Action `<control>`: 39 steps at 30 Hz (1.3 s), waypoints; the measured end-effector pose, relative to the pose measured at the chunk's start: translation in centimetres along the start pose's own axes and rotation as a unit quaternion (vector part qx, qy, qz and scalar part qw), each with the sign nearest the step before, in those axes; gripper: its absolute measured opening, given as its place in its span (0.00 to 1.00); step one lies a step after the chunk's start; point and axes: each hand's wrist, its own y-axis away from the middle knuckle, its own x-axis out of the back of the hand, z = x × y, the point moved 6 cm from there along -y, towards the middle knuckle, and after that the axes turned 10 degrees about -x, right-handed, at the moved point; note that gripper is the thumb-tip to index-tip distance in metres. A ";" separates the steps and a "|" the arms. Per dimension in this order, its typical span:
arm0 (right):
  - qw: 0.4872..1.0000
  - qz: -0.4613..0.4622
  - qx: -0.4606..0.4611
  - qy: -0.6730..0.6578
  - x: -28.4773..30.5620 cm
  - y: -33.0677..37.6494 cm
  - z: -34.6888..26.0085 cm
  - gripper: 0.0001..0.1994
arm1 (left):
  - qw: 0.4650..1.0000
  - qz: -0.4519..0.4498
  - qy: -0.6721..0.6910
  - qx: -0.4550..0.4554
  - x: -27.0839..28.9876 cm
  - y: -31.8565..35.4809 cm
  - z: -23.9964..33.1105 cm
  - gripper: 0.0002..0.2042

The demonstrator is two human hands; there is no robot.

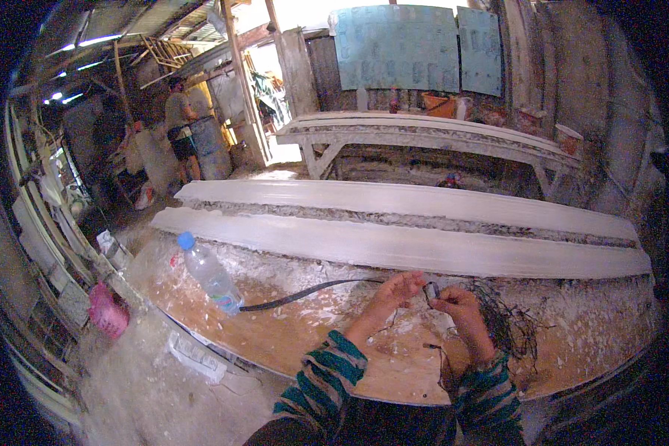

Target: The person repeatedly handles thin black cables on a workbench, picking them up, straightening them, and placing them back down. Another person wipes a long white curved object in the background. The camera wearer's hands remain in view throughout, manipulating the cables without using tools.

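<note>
My left hand (395,291) and my right hand (453,303) meet over a plaster-spattered wooden workbench (290,338). Together they pinch a small dark object (430,290) between the fingertips; what it is stays unclear. A black cable (305,293) runs along the bench from my left hand toward a plastic bottle. A tangle of thin black wire (509,323) lies just right of my right hand. Both forearms wear teal-and-dark striped sleeves.
A clear plastic bottle (208,273) with a blue cap lies at the bench's left. Two long white plaster mouldings (424,249) stretch across behind my hands. Another bench (424,134) stands farther back. A person (180,126) stands far left. A pink container (108,311) sits on the floor.
</note>
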 end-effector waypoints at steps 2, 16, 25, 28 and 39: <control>1.000 0.011 0.014 0.011 -0.2 -0.4 0.6 0.06 | 0.994 -0.069 -0.065 -0.051 -0.6 -0.3 -0.3 0.23; 0.990 -0.137 -0.002 -0.026 -2.1 0.8 -1.0 0.07 | 0.989 -0.121 -0.080 0.024 -1.1 0.0 -2.9 0.24; 0.982 -0.167 0.001 -0.084 -2.5 1.9 -2.2 0.06 | 0.968 -0.123 -0.211 -0.064 -1.0 -0.3 -3.0 0.16; 0.978 -0.179 -0.010 -0.110 -2.4 1.7 -2.1 0.06 | 0.966 -0.083 -0.237 -0.059 -0.8 -0.2 -2.4 0.14; 0.993 -0.101 0.029 -0.055 -1.3 1.4 -1.9 0.07 | 0.913 0.215 -0.317 -0.138 3.8 0.2 1.4 0.06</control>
